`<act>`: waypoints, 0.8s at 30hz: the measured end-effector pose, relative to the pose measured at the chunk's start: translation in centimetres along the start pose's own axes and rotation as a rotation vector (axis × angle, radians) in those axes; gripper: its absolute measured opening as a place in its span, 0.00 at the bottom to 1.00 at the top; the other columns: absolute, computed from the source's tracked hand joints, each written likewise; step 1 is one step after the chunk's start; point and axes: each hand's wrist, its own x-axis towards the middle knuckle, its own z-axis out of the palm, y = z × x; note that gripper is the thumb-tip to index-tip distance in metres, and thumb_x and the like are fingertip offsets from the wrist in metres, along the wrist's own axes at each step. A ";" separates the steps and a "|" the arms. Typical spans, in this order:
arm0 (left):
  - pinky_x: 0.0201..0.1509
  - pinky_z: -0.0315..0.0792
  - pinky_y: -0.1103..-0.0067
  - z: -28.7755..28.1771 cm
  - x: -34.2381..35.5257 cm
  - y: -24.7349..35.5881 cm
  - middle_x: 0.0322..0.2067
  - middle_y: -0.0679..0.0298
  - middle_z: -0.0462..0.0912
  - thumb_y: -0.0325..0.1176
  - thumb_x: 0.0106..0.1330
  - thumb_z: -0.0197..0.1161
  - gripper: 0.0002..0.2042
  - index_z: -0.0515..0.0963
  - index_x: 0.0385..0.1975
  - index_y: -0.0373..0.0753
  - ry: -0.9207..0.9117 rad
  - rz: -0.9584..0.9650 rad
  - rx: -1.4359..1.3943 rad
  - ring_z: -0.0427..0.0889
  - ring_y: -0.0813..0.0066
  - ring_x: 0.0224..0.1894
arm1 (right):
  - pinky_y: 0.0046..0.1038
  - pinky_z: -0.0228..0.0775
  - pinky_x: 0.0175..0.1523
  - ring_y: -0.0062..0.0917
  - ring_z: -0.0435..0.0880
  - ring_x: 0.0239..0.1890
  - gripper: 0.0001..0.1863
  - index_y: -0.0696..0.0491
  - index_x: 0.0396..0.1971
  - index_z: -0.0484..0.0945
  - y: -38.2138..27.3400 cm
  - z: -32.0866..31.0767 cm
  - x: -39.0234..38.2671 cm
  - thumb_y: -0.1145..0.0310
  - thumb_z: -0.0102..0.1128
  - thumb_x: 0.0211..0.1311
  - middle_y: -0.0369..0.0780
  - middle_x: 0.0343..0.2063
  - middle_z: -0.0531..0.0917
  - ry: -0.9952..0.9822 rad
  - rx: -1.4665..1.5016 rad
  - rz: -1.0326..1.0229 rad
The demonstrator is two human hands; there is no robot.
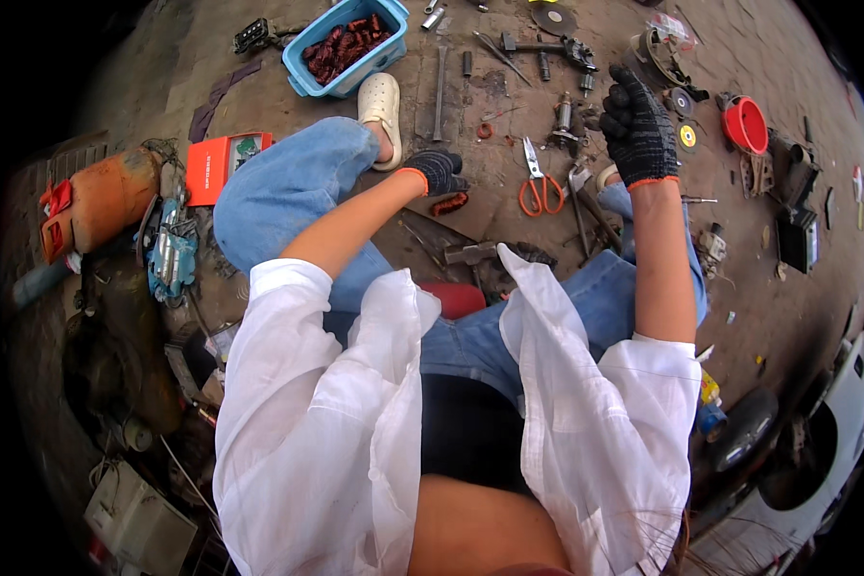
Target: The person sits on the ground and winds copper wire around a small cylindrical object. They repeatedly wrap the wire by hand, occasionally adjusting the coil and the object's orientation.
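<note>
My left hand (440, 173), in a black glove with an orange cuff, is low over the ground beside my left shoe, fingers curled closed. Just below its fingers lies a small reddish-brown coil-like piece (449, 204); whether the hand touches it, I cannot tell. In a matching glove, my right hand (636, 125) is raised at the right with its fingers folded in. What either hand holds, if anything, is hidden. Between the hands lie scissors (540, 182) with orange handles. A hammer (472, 252) rests between my legs.
Ahead stands a blue basin (400, 48) of similar dark red pieces. A red box (208, 173) and an orange gas cylinder (115, 200) are at left. Tools, including a second hammer (533, 45), lie ahead; a red bowl-shaped part (745, 125) sits at right. Machine parts lie around me.
</note>
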 end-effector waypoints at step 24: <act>0.46 0.70 0.69 6.9 4.2 -2.0 0.36 0.53 0.79 0.35 0.50 0.62 0.16 0.77 0.39 0.38 0.613 -0.308 -0.512 0.78 0.57 0.40 | 0.16 0.49 0.15 0.13 0.60 0.11 0.02 0.52 0.25 0.75 -5.9 -1.5 1.0 0.72 0.59 0.54 0.29 0.14 0.69 0.077 0.328 -0.298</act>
